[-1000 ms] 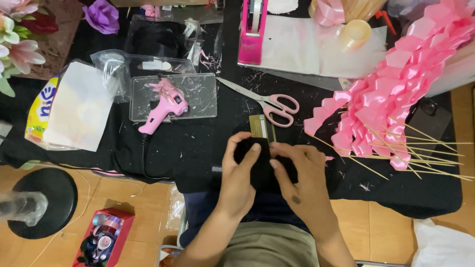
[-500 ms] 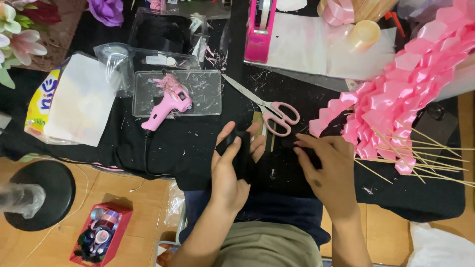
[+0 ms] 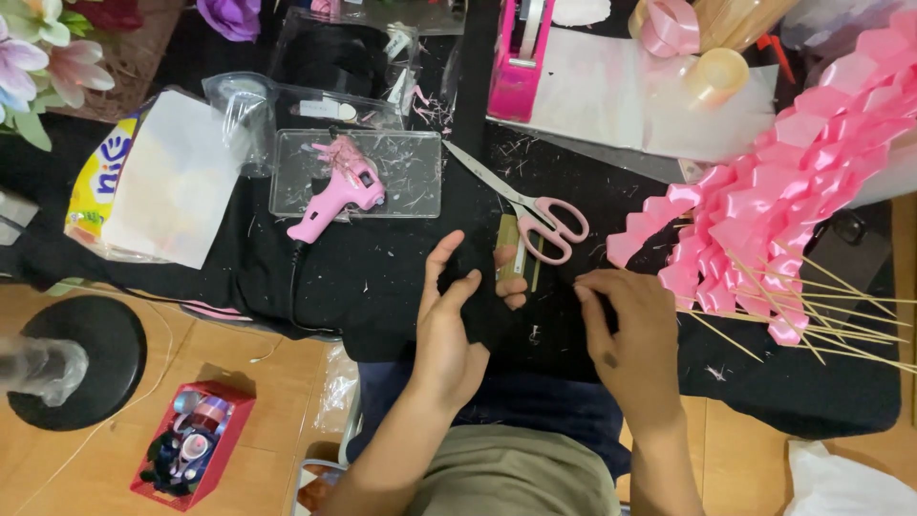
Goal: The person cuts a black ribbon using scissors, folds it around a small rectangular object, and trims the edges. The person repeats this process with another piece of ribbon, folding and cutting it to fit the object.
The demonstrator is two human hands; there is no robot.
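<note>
1. Black piece [image 3: 482, 306] held up over the black cloth [image 3: 382, 277], near the table's front edge, just below a small gold strip [image 3: 513, 260]; hard to tell apart from the cloth behind it.
2. Left hand [image 3: 449, 325] clasped round that piece: thumb raised at the left, fingers wrapped behind, tips showing at its right edge beside the strip.
3. Right hand [image 3: 630, 334] laid palm-down on the cloth just right of the piece, fingers curled loosely; no telling whether anything pinched beneath the fingertips.
4. Pink-handled scissors [image 3: 535, 215] lying shut just above the strip, blades pointed up-left.
5. Pink glue gun [image 3: 334, 196] resting on a clear tray [image 3: 411, 177] to the upper left, cord trailing down over the cloth.
6. Clear bags [image 3: 287, 96] crowded behind the tray.
7. White paper [image 3: 172, 182] over a yellow packet [image 3: 95, 172] at far left, flowers [image 3: 38, 57] above.
8. Pink tape dispenser [image 3: 521, 57] upright at top centre, white sheet [image 3: 621, 105] beside it.
9. Pink ribbon loops [image 3: 764, 210] heaped at right, thin wooden sticks [image 3: 821, 315] fanned out beneath, near the right hand.
10. Red box [image 3: 196, 444] of spools on the wooden floor [image 3: 267, 382] at lower left, next to a round black base [image 3: 76, 358].
</note>
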